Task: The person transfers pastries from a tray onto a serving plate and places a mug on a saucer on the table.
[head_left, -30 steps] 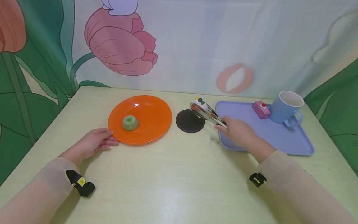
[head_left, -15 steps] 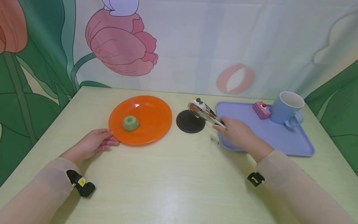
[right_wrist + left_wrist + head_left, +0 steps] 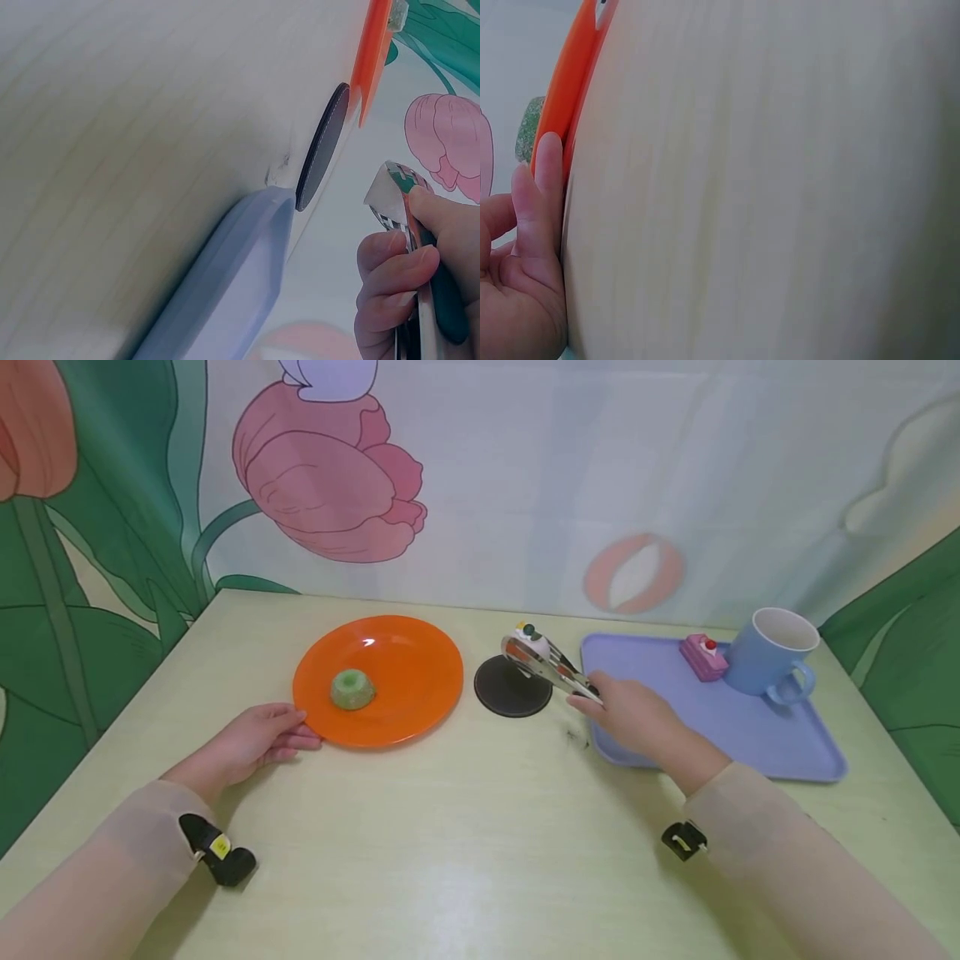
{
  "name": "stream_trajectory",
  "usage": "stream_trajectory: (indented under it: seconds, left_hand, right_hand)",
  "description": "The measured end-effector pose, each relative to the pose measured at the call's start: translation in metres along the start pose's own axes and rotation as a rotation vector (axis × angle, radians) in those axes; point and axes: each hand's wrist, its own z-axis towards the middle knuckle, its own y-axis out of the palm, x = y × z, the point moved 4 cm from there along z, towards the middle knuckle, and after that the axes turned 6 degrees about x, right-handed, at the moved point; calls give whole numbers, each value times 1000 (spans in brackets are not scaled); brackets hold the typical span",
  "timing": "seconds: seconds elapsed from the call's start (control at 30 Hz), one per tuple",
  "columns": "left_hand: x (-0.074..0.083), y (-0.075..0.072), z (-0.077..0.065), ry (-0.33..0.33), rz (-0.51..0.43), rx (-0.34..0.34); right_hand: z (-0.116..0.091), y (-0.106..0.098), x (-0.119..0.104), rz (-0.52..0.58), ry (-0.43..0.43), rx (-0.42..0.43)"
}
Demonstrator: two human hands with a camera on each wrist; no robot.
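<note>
My left hand (image 3: 258, 739) pinches the near-left rim of the orange plate (image 3: 405, 702). A small green ring-shaped cake (image 3: 352, 689) sits on the plate's left part. With my right hand (image 3: 633, 714) I grip metal serving tongs (image 3: 558, 675). Between the tongs' heads is a small white cake piece (image 3: 532, 641) with yellow and dark green bits on top. The tongs are raised above the black round coaster (image 3: 512, 693), which lies between plate and tray. In the right wrist view, the white cake piece (image 3: 385, 196) shows just beyond my thumb, clear of the table.
A lilac tray (image 3: 750, 739) lies at the right, partly under my right hand. On it stand a pink cake slice (image 3: 703, 657) and a light blue mug (image 3: 767, 652), side by side. A printed curtain (image 3: 495, 485) hangs behind the table's far edge.
My right hand, with the tongs and the white cake piece, has shifted slightly left over the coaster. The left hand stays at the plate's rim.
</note>
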Motion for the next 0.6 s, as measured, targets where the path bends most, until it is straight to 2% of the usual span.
stream_trajectory:
  seconds: [0.37, 0.6]
  left_hand:
    - [-2, 4, 1, -11, 4, -8]
    - [0, 1, 1, -1, 18, 1]
  right_hand:
    - [1, 2, 0, 11, 7, -12]
    - [7, 5, -1, 14, -2, -2]
